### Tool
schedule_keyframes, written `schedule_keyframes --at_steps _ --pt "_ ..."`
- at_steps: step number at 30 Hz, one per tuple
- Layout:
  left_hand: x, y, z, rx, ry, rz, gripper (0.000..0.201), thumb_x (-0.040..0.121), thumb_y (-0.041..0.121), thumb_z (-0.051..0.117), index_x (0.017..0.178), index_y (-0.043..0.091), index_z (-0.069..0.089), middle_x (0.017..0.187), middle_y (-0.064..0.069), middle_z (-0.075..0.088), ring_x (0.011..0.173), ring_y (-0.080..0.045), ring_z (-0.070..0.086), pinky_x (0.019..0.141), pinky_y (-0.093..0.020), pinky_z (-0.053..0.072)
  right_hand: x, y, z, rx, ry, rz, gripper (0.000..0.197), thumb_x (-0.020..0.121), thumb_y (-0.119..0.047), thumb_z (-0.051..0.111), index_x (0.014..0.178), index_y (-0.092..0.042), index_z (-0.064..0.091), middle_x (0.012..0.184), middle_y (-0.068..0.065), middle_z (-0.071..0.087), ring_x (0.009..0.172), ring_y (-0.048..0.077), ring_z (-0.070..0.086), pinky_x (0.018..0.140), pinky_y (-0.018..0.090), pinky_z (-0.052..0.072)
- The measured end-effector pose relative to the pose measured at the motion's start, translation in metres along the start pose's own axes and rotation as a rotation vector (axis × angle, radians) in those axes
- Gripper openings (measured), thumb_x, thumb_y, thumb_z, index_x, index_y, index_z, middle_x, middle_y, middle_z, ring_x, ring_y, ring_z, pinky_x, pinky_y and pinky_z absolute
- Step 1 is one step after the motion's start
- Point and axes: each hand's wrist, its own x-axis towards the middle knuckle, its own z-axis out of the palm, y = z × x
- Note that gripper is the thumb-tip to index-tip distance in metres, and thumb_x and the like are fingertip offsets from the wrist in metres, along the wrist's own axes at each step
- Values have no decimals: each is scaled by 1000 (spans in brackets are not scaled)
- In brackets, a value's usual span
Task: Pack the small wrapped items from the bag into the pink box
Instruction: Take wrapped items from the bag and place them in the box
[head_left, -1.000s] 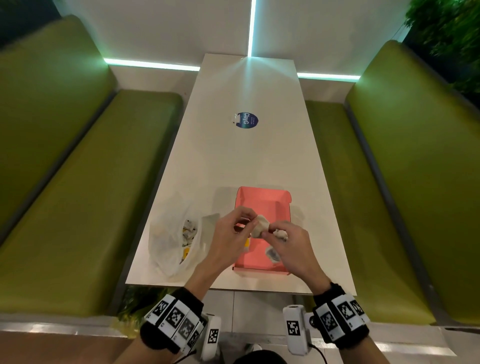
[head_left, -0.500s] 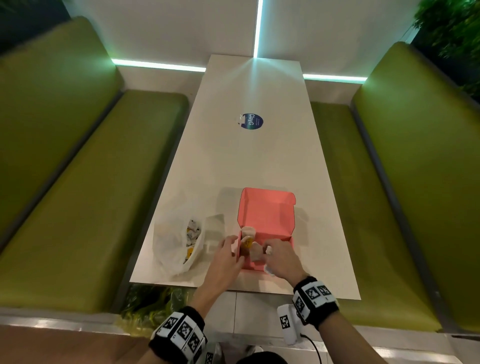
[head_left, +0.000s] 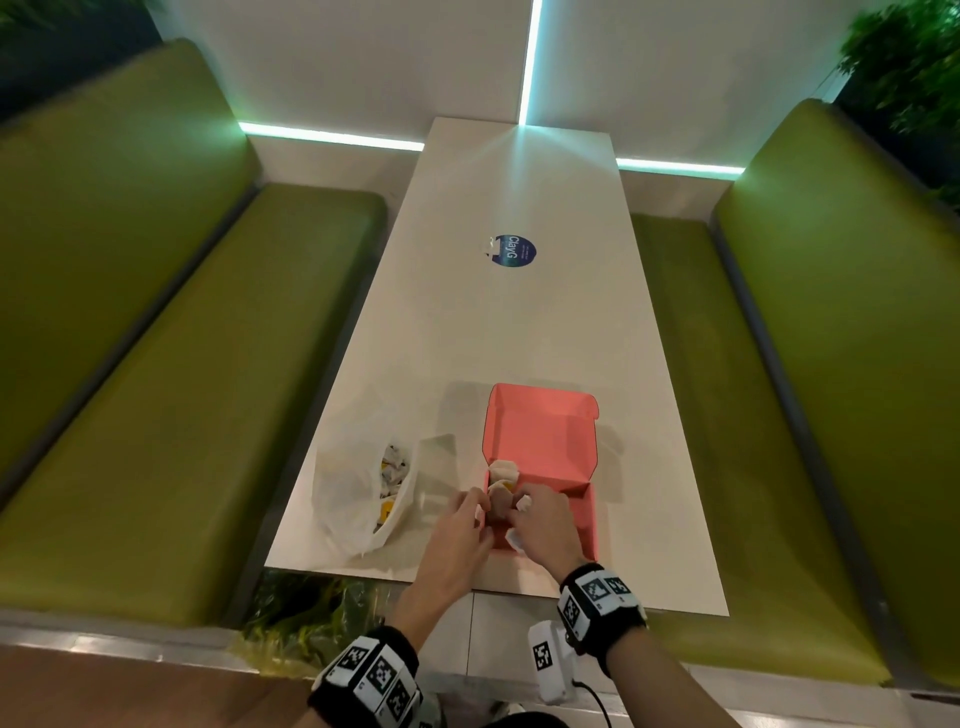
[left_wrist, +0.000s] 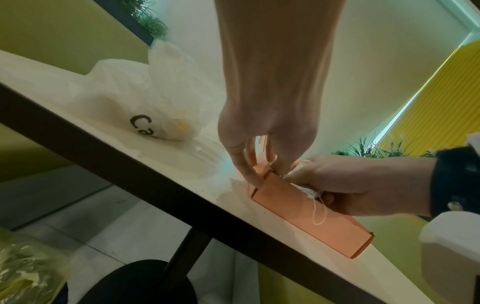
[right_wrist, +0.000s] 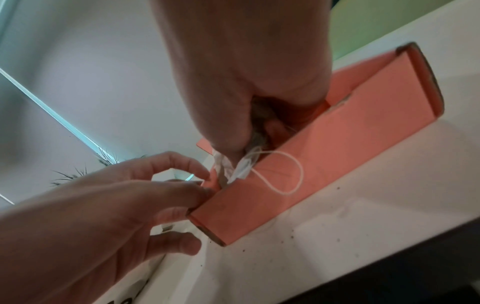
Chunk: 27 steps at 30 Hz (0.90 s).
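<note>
The open pink box (head_left: 584, 519) lies near the table's front edge, its lid raised behind. A brownish wrapped item (head_left: 501, 506) sits low in the box's near-left corner. My right hand (head_left: 519, 506) grips it from above; in the right wrist view its white paper and a string loop (right_wrist: 288, 176) hang over the front wall of the box (right_wrist: 324, 148). My left hand (head_left: 480, 512) pinches the box's left wall at the corner (left_wrist: 262, 172). More wrapped items (head_left: 504, 470) lie behind, inside the box. The white plastic bag (head_left: 353, 493) lies open to the left with several wrapped items inside.
The long white table (head_left: 519, 322) carries a round blue sticker (head_left: 514, 251) further back. Green benches (head_left: 182, 389) run along both sides. The table's front edge (head_left: 493, 584) is just below the box.
Both hands came down from above the box, carrying the wrapped item into its near-left corner. My left hand shifted from the item to the box's left wall.
</note>
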Motion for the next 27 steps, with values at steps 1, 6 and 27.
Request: schedule_keyframes --at_steps 1,6,27 --pt "1 0 0 15 -14 11 27 87 4 57 111 17 56 115 0 54 95 -21 60 84 -36 51 0 0 1 11 8 -8 18 71 -11 65 62 -20 52 60 -4 60 61 20 58 54 30 43" --pt "2 -4 2 137 -54 58 40 94 10 52 131 21 57 127 1 48 104 -17 56 87 -32 50 -1 2 4 44 22 -9 4 77 -18 65 74 -19 63 70 -3 68 68 19 64 60 35 52" --pt "3 64 -16 -466 52 190 5 96 17 64 91 18 62 84 6 70 75 -9 65 65 -30 53 -21 -18 -52 711 335 -74 11 86 -22 75 78 -15 71 69 -1 70 65 16 67 57 30 56"
